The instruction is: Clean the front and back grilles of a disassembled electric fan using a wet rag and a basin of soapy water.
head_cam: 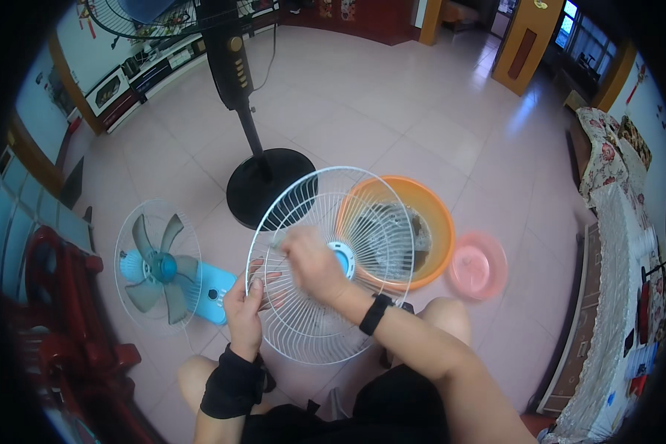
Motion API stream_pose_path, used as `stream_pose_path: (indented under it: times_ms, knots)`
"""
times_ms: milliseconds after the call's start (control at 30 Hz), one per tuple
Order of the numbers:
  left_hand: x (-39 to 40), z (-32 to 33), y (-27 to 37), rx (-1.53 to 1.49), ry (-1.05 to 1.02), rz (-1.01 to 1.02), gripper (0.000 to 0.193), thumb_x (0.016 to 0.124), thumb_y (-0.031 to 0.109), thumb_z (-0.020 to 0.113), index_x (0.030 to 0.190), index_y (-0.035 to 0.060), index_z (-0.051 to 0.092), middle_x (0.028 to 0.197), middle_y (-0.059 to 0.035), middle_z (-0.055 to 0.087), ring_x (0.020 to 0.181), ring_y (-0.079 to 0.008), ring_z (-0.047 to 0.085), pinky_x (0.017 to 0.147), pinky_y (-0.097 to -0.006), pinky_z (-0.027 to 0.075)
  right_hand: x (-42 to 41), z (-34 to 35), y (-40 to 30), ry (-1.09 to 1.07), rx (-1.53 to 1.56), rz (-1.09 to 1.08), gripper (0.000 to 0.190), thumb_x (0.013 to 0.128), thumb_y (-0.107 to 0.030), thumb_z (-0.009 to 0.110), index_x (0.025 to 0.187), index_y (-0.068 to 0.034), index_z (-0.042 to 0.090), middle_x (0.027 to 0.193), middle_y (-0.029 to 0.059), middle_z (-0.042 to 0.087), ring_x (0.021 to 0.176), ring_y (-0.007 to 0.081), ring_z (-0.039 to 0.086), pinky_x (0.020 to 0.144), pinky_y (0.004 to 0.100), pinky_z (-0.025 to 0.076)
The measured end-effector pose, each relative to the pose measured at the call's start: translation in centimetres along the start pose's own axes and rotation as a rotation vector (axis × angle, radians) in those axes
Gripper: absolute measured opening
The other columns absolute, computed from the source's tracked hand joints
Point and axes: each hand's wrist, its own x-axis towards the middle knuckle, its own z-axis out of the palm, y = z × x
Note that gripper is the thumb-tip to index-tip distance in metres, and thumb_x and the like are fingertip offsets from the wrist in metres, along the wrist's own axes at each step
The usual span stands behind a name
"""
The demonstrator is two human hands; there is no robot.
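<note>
A white wire fan guard [366, 216] with a blue centre badge is held tilted above my knees. My left hand [247, 308] grips its left rim, thumb in front and fingers behind the wires. Across the front of the guard reaches my right hand [313, 263], closed and blurred, left of the badge. At its fingertips a small pale thing [278, 242] shows, too blurred to name. Partly behind the guard stands an orange basin [445, 233] holding cloudy, sudsy water [422, 233].
To the left is a blue fan [213, 291] with grey blades uncovered. A black pedestal fan [255, 144] stands ahead on its round base. A pink basin [480, 266] sits right of the orange one. Dark red wooden furniture [72, 333] and a lace-covered cabinet [574, 316] flank me.
</note>
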Motion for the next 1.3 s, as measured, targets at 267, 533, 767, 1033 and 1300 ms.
stream_pose_path:
  times_ms: [267, 533, 767, 1033, 1300]
  knots:
    - [0.0, -0.1, -0.5, -0.022, -0.029, -0.067, 0.042, 0.094, 0.026, 0.041, 0.123, -0.0042, 0.04, 0.099, -0.0218, 0.062, 0.071, -0.0248, 0.066, 0.06, -0.0294, 0.056, -1.5, 1.9, -1.2, 0.061, -0.016, 0.127, 0.017, 0.066, 0.004, 0.052, 0.082, 0.0, 0.05, 0.083, 0.0159, 0.052, 0.082, 0.0337, 0.051, 0.073, 0.0412, 0.041]
    - [-0.9, 1.0, 0.9, -0.122, -0.019, -0.147, 0.04, 0.092, 0.02, 0.049, 0.122, -0.0055, 0.044, 0.096, -0.0154, 0.063, 0.076, -0.0165, 0.064, 0.063, -0.0263, 0.054, 0.5, -0.8, 4.4, 0.125, -0.166, 0.168, 0.015, 0.071, 0.002, 0.054, 0.085, -0.002, 0.052, 0.084, 0.0154, 0.052, 0.081, 0.0323, 0.051, 0.071, 0.0388, 0.042]
    - [-0.2, -0.6, -1.1, 0.023, 0.052, 0.003, 0.039, 0.092, 0.019, 0.049, 0.122, -0.0058, 0.044, 0.096, -0.0165, 0.063, 0.075, -0.0186, 0.064, 0.063, -0.0282, 0.055, -1.2, 1.7, -2.7, 0.018, 0.085, 0.061, 0.015, 0.07, 0.004, 0.052, 0.084, -0.002, 0.053, 0.08, 0.016, 0.052, 0.078, 0.0326, 0.051, 0.068, 0.039, 0.042]
    - [-0.7, 1.0, 0.8, -0.06, -0.023, -0.136, 0.039, 0.091, 0.018, 0.05, 0.121, -0.006, 0.046, 0.099, -0.016, 0.062, 0.085, -0.0174, 0.063, 0.064, -0.0252, 0.054, 0.2, -1.2, 5.3, 0.179, -0.233, 0.275, 0.014, 0.071, 0.004, 0.054, 0.084, -0.002, 0.052, 0.082, 0.0155, 0.052, 0.08, 0.0333, 0.052, 0.072, 0.0403, 0.042]
    - [-0.5, 0.3, 0.2, 0.006, -0.036, 0.04, 0.04, 0.091, 0.019, 0.049, 0.121, -0.0062, 0.046, 0.096, -0.0171, 0.062, 0.074, -0.0183, 0.064, 0.062, -0.0256, 0.054, 1.9, -1.5, -0.8, 0.078, 0.004, 0.176, 0.013, 0.072, 0.001, 0.056, 0.085, 0.0, 0.052, 0.082, 0.015, 0.05, 0.083, 0.0322, 0.051, 0.073, 0.0401, 0.044]
